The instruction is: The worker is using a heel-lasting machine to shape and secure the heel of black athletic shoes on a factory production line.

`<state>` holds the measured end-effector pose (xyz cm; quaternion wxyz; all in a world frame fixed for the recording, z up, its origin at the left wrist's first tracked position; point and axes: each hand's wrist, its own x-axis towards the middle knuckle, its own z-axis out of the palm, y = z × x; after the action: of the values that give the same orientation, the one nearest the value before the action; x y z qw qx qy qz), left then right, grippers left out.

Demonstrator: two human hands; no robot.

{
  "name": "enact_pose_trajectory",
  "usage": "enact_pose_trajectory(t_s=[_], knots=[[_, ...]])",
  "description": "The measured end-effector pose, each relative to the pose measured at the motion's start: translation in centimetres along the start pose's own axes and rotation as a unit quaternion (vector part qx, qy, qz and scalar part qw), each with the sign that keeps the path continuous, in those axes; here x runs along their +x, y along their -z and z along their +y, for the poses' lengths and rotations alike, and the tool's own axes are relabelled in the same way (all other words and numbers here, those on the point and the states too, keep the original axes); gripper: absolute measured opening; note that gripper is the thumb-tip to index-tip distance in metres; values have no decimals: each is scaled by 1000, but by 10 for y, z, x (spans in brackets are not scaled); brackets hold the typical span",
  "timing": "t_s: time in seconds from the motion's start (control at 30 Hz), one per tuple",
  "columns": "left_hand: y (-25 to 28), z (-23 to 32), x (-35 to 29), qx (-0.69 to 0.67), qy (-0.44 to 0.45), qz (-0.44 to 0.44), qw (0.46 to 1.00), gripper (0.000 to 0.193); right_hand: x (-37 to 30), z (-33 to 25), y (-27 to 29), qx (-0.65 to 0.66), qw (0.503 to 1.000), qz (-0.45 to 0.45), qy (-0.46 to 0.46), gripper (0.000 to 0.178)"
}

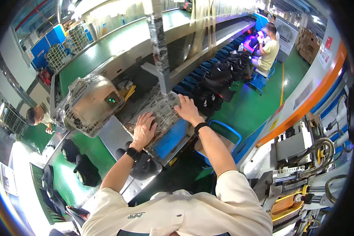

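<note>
My left hand (144, 131) lies with its fingers stretched out over a worn, glue-stained work board (163, 108). Farther right, my right hand (188, 110) rests near the far end of that board, fingers spread. Neither hand holds anything that I can see. A flat blue patch (171, 139) covers the board's near part, between my two forearms. Beside my left wrist stand dark grey, rounded, shoe-like pieces (143, 167), partly hidden by the arm.
A film-wrapped metal box (92, 104) with a green-lit display stands left of the board. A grey post (159, 47) rises behind it. Black shoe-like pieces (86, 170) lie at left, more hang along a rack (220, 76). A seated co-worker (268, 51) is far right; machinery (299, 157) stands close right.
</note>
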<state>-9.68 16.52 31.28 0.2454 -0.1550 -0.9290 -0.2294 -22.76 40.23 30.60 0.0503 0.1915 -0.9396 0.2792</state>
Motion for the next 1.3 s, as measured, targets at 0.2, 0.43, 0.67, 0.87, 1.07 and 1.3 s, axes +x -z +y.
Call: enact_pose_trajectory(t_s=[0.2,0.43,0.67,0.87,1.07,1.3], knots=[[-2,-11,-7,-25,1,7,1000,33,3,-7,-8,-10,999,12,-36,72],[4,-10,-7,-55,7,2,998,34,-1,-18,-9,-35,996,7,-85,70],[6,-13,-5,-68,0,-12,998,36,1,-14,-16,-23,996,22,-87,74],[17,-11,-2,-106,32,-69,991,48,27,12,14,59,996,-51,-35,73],[96,51,147,-258,-22,54,964,92,248,32,147,-210,862,150,437,19],[54,50,291,-281,8,267,922,116,529,10,216,-31,984,176,21,58]])
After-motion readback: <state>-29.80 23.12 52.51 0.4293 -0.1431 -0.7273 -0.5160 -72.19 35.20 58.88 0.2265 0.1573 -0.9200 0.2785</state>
